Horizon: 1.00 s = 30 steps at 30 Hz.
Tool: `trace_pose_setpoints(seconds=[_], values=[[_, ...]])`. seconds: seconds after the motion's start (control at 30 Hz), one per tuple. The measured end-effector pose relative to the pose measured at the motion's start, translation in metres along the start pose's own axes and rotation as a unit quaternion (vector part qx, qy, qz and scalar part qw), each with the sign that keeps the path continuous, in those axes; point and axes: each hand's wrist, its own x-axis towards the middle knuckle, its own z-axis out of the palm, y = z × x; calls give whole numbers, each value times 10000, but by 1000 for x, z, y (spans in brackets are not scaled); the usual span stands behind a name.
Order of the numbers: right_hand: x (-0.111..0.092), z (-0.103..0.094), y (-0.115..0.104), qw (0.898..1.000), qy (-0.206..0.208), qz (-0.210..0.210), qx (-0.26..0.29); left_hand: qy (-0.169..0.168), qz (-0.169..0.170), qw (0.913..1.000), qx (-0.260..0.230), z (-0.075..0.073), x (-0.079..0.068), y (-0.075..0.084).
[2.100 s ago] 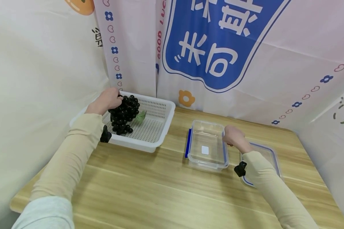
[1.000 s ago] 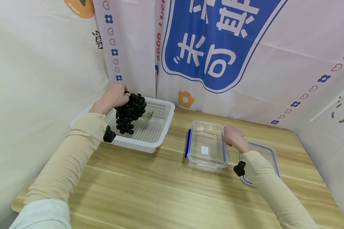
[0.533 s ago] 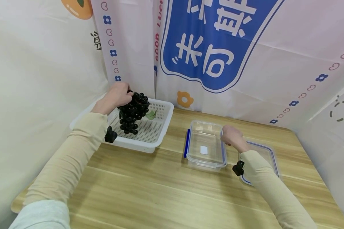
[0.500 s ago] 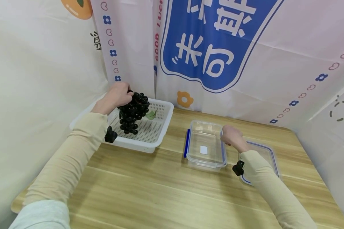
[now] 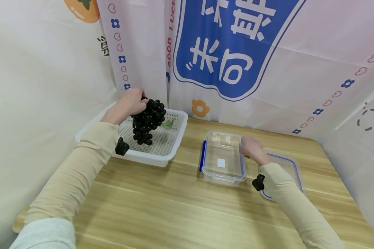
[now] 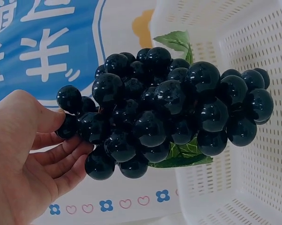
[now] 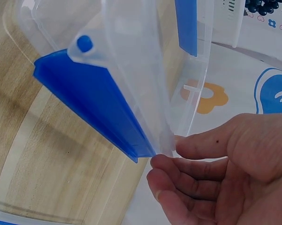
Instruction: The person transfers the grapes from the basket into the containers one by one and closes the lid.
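A bunch of dark grapes (image 5: 148,121) with green leaves hangs in or just above the white perforated basket (image 5: 180,133). My left hand (image 5: 131,102) pinches it by its upper end; in the left wrist view the thumb and fingers hold the end grapes (image 6: 150,126). Further right, a clear plastic food container (image 5: 222,173) with blue clips stands on the table. My right hand (image 5: 252,148) pinches its right rim, and the right wrist view has the thumb and fingertips at the corner beside a blue clip (image 7: 94,103).
A clear lid with a blue seal (image 5: 294,169) lies right of the container, partly under the right forearm. The wooden table (image 5: 174,214) extends in front. Printed cloth (image 5: 143,52) hangs behind, close to the basket.
My left hand has moved right and slightly up with the grapes, which have shifted toward the basket's middle. The right hand keeps its hold on the container.
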Motion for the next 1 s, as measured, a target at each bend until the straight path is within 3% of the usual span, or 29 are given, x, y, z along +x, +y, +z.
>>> trace_pose_setpoints(seconds=[0.73,1.0], values=[[2,5,1,9998,129,-44,-138,-34,-3,9996,-276,-7,3,21],[-1,5,2,9998,172,-83,-34,106,119,9995,-265,-9,2,31]])
